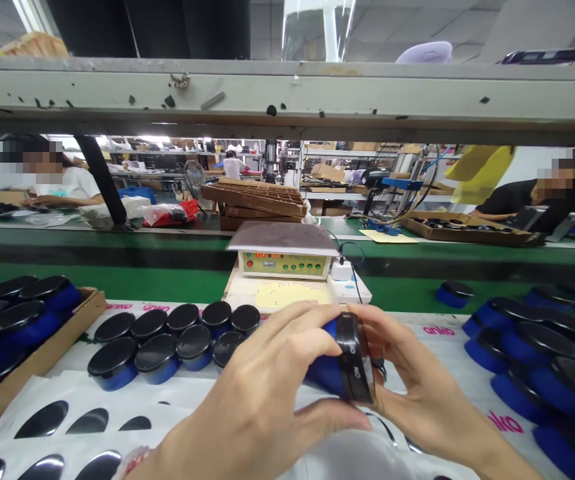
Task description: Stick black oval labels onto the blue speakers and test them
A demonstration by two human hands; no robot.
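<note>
A round device with a blue body and a glossy black rim marked "ON" (355, 370) is held up on edge in front of me. My left hand (257, 380) is closed around its blue side, with the thumb below and the fingers on top. My right hand (412, 380) grips the rim and the far face from the right; its fingertips are partly hidden behind the device. Below and to the left lie white sheets with black oval stickers (42, 420). Two rows of similar blue-and-black round devices (157, 357) stand just beyond the sheets.
A cardboard box (85, 313) of such devices stands at left, and a pile of them (532, 347) at right. Ahead, a control box with lit buttons (287, 265) sits before a green conveyor (167, 283). A shelf beam (247, 97) crosses overhead. Other people work beyond.
</note>
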